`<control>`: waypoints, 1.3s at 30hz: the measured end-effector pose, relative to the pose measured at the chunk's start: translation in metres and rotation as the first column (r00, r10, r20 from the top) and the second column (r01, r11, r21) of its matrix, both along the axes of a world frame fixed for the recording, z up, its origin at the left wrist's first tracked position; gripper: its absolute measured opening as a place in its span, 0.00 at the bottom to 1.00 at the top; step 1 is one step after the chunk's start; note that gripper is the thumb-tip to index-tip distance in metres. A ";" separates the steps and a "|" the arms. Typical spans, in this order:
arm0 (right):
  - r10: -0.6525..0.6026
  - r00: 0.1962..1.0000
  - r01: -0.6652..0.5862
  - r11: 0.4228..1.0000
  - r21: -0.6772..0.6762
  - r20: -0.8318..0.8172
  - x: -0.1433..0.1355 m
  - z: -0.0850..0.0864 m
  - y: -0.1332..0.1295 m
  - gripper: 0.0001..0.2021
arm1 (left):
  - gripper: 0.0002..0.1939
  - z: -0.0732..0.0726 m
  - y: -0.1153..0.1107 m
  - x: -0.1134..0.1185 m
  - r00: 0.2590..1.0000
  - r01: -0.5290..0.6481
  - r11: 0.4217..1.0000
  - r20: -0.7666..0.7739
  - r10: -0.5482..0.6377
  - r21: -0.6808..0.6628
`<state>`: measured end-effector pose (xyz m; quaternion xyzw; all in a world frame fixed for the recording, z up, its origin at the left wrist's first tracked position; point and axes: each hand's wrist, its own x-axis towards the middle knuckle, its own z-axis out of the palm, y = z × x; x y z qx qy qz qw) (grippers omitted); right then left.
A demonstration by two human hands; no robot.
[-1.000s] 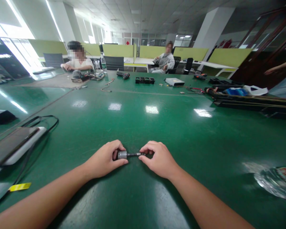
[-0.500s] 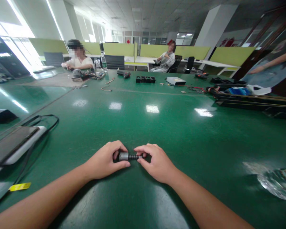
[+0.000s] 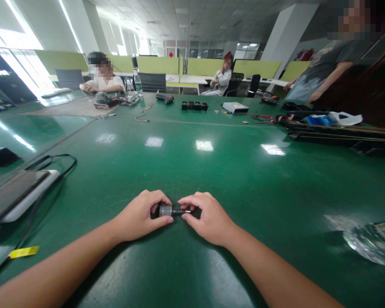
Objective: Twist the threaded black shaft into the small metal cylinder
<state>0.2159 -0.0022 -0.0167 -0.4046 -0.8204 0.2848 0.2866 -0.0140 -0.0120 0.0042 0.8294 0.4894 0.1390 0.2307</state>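
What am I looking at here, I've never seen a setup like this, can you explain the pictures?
There's no robot: these are a person's bare hands, and every picture comes from one camera on that person's head. The left hand holds a small grey metal cylinder. The right hand's fingers curl around the dark, ribbed shaft sticking out of it; whether they grip it, I can't tell. The green table also bears a phone-like device at left, a clear glass dish at right, and a silver box toward the far side. Other people are beyond.
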 end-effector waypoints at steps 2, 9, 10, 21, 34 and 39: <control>0.019 1.000 -0.019 1.000 0.019 0.017 0.000 -0.001 0.000 0.13 | 0.15 -0.001 0.000 0.001 1.000 -0.003 1.000 -0.010 0.003 -0.002; 0.053 0.999 -0.053 0.997 0.058 -0.001 -0.003 -0.001 0.000 0.11 | 0.14 -0.003 0.001 0.003 1.000 0.015 1.000 0.013 -0.015 0.017; 0.056 0.998 -0.056 0.997 0.060 -0.003 -0.004 -0.001 -0.001 0.11 | 0.14 -0.003 0.001 0.003 1.000 0.016 1.000 0.017 -0.016 0.020; 0.062 0.997 -0.064 0.996 0.054 0.038 -0.004 -0.001 0.000 0.09 | 0.14 0.002 0.001 0.006 1.000 0.022 0.999 0.009 -0.023 0.044; 0.066 0.996 -0.068 0.997 0.047 0.058 -0.003 0.001 0.001 0.07 | 0.14 -0.002 0.000 0.003 1.000 0.027 0.998 0.004 -0.027 0.053; 0.064 0.997 -0.066 0.997 0.048 0.046 -0.003 0.001 0.001 0.08 | 0.14 -0.001 0.000 0.004 1.000 0.025 0.998 0.013 -0.026 0.057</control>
